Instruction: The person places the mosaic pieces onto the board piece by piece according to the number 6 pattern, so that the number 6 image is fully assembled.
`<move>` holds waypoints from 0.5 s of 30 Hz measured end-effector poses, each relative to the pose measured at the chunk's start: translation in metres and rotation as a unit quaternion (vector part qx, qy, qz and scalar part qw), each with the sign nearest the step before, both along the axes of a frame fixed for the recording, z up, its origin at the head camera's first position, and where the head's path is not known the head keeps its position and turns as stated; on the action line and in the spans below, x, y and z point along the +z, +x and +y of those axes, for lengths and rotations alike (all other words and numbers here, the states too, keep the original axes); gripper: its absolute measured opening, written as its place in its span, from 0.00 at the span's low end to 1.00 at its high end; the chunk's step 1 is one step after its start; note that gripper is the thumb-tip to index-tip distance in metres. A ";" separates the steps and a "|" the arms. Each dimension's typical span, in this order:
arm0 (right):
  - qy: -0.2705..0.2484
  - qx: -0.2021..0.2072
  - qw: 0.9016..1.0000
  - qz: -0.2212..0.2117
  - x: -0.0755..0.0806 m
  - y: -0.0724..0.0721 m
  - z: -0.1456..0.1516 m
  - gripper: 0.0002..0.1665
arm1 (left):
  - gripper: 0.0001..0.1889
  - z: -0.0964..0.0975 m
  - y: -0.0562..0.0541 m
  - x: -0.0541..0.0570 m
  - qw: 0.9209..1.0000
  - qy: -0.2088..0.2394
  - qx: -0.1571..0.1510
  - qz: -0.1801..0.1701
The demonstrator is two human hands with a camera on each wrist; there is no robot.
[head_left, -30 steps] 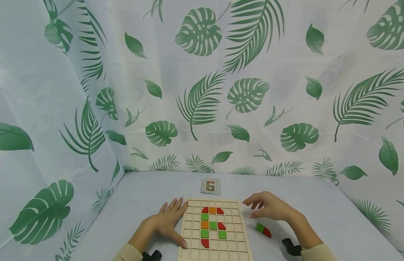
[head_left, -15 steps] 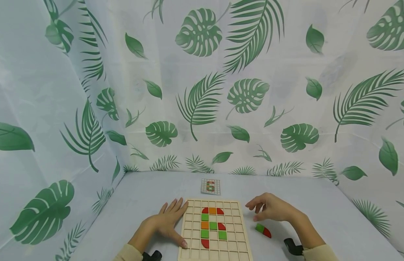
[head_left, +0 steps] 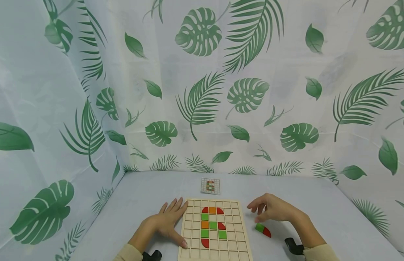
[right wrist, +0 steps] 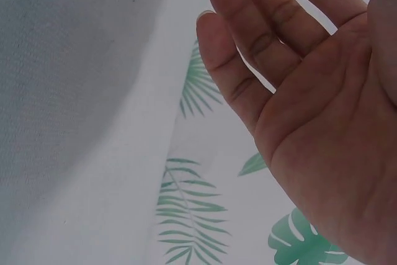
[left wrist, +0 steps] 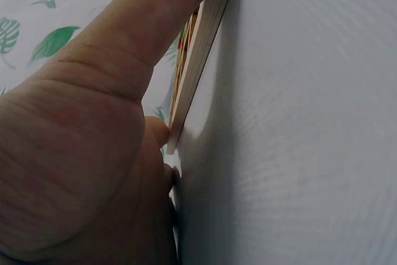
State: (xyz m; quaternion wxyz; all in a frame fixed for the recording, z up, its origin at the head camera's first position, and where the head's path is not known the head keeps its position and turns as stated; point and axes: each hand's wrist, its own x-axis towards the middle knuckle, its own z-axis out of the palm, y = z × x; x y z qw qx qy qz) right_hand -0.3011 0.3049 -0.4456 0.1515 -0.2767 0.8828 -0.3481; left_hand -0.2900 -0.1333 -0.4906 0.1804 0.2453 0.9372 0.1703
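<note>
A wooden grid board [head_left: 236,250] lies on the table, its cells partly filled with green square tiles [head_left: 222,235], orange square tiles [head_left: 205,225] and red rounded-corner tiles [head_left: 205,243]. Along the board's left edge rests my left hand [head_left: 164,221], fingers spread and thumb on the rim near the front. In the left wrist view that thumb [left wrist: 130,35] reaches to the board's side. My right hand [head_left: 273,208] hovers right of the board, fingers loosely bent and holding nothing. Just below its thumb lie a loose green tile [head_left: 259,227] and a red rounded tile [head_left: 267,232], side by side.
Behind the board lies a small card [head_left: 210,186] printed with a grid and a coloured figure. A leaf-patterned curtain [head_left: 202,108] encloses the pale table [head_left: 156,181] at the back and sides. Black wrist mounts [head_left: 294,247] sit under both wrists.
My right hand has drifted slightly to the right, away from the board and closer over the two loose tiles. The left hand, board and tiles have stayed in place.
</note>
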 end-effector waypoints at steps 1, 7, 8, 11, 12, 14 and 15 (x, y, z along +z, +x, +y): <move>0.001 0.003 1.000 0.000 -0.001 0.000 0.001 0.22 | 0.75 0.000 0.000 0.000 1.000 -0.001 0.001 -0.001; 0.003 0.032 0.999 -0.009 -0.005 -0.001 0.005 0.16 | 0.75 0.000 -0.001 -0.001 1.000 -0.006 0.005 -0.003; 0.005 0.034 0.999 -0.013 -0.006 0.000 0.006 0.15 | 0.75 0.000 -0.001 -0.001 1.000 -0.006 0.006 -0.004; 0.021 0.028 0.999 -0.031 -0.008 0.001 0.006 0.12 | 0.75 0.000 -0.001 -0.002 1.000 -0.005 0.006 -0.004; 0.028 0.023 0.999 -0.035 -0.009 0.001 0.006 0.12 | 0.75 0.000 -0.001 -0.002 1.000 -0.004 0.006 -0.006; 0.040 0.013 0.998 -0.044 -0.011 0.002 0.004 0.12 | 0.75 0.000 -0.001 -0.002 1.000 -0.004 0.007 -0.007; 0.046 0.008 0.998 -0.046 -0.012 0.002 0.003 0.13 | 0.75 0.000 -0.001 -0.002 1.000 -0.003 0.007 -0.008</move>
